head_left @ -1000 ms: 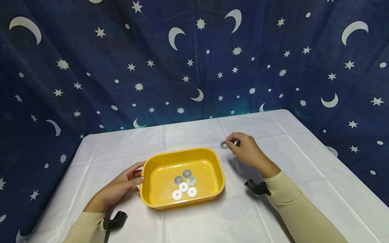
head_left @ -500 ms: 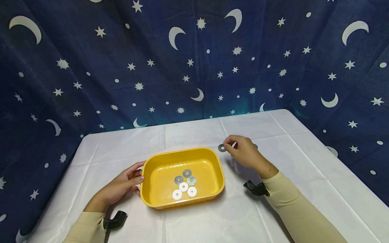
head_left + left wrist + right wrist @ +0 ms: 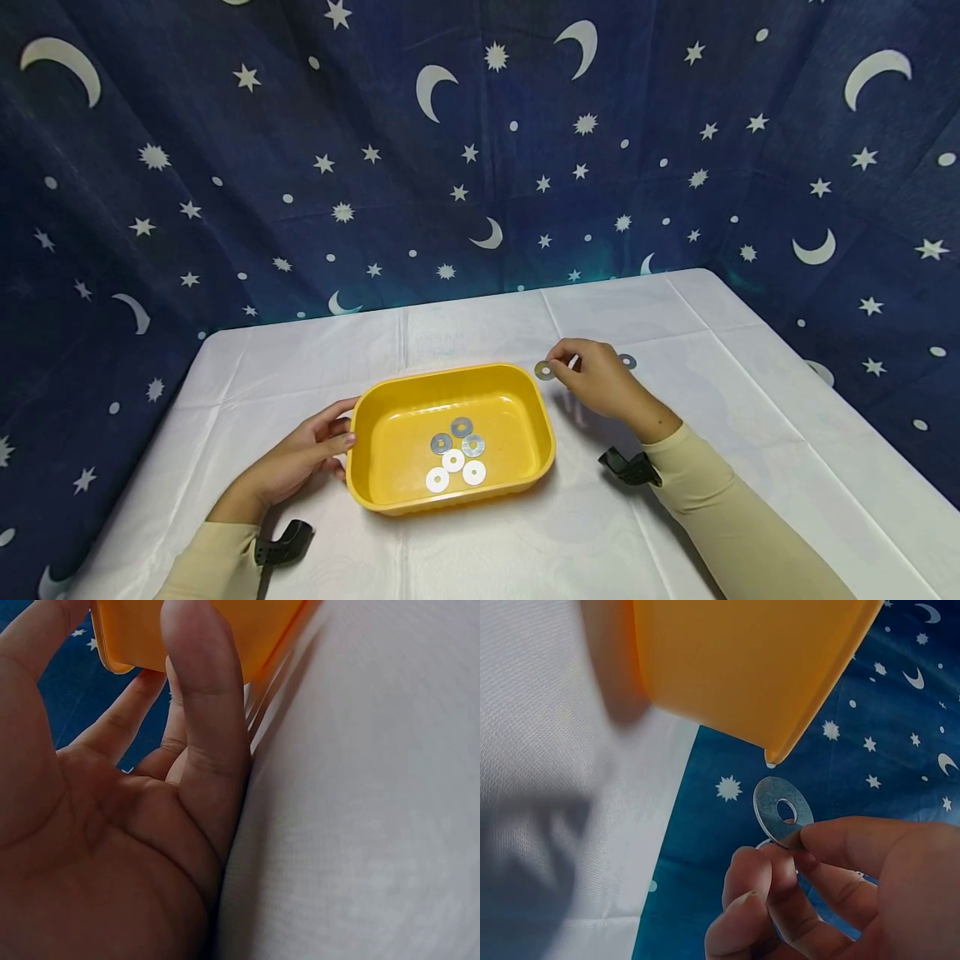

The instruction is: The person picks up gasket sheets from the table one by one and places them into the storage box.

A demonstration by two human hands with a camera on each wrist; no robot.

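My right hand pinches a flat metal washer by its edge between thumb and fingertips, just off the right back corner of the yellow tray. In the right wrist view the held washer stands tilted beneath the tray's rim. My left hand rests against the tray's left side, its fingers fairly straight and touching the outer wall. Several washers lie flat on the tray's floor toward the front. Past my right hand another washer shows partly, seemingly on the table.
A white cloth covers the table. Behind it and at both sides hangs a dark blue curtain with moons and stars. Each wrist wears a black band.
My right hand has shifted slightly left and nearer with the pinched washer, toward the tray. A washer on its far side has come into sight. The left hand and tray stay put.
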